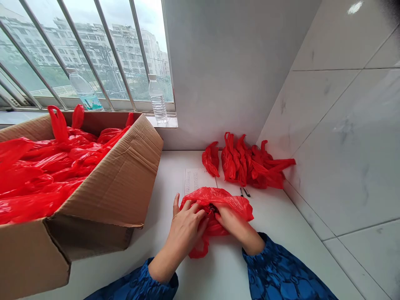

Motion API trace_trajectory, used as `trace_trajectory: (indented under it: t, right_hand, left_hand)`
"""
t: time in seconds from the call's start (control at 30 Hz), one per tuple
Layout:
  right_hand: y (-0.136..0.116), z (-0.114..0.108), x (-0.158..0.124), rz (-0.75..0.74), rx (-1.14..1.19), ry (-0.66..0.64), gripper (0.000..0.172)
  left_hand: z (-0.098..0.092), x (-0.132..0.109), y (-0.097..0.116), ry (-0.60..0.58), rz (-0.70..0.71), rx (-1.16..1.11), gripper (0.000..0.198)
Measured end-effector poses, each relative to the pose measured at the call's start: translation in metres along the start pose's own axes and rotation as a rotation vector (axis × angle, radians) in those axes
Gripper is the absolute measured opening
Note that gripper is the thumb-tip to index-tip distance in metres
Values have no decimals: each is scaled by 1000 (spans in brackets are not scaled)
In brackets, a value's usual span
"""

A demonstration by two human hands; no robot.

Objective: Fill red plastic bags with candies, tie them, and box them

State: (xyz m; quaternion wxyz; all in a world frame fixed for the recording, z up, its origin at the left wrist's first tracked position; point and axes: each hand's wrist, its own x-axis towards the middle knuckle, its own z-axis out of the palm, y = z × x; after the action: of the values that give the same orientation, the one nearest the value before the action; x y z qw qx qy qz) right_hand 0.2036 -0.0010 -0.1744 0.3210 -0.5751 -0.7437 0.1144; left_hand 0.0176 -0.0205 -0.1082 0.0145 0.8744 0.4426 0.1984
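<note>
A red plastic bag [240, 205] lies on the white table in front of me, its mouth gathered open. My left hand [188, 223] grips the bag's near-left edge, fingers curled into the plastic and thumb hidden or partly covered. My right hand [233, 221] reaches into the opening from the right; its fingers are mostly hidden inside. Beside its fingertips a small dark thing [213, 208] shows in the opening, too covered to name. One loose handle [200, 248] of the bag hangs toward me below my left hand.
An open cardboard box [125, 175] full of red bags [59, 162] stands at left. More filled red bags [240, 162] line the back wall. A printed sheet [191, 179] and pens [246, 191] lie beyond my hands. Plastic bottles [158, 100] stand by the barred window.
</note>
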Motion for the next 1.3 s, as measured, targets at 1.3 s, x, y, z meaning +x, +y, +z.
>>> trace_trajectory:
  t: [1.3]
  right_hand:
    - [-36, -41, -1, 235, 1249, -370, 28]
  left_hand:
    - [-3, 9, -13, 225, -216, -568, 40]
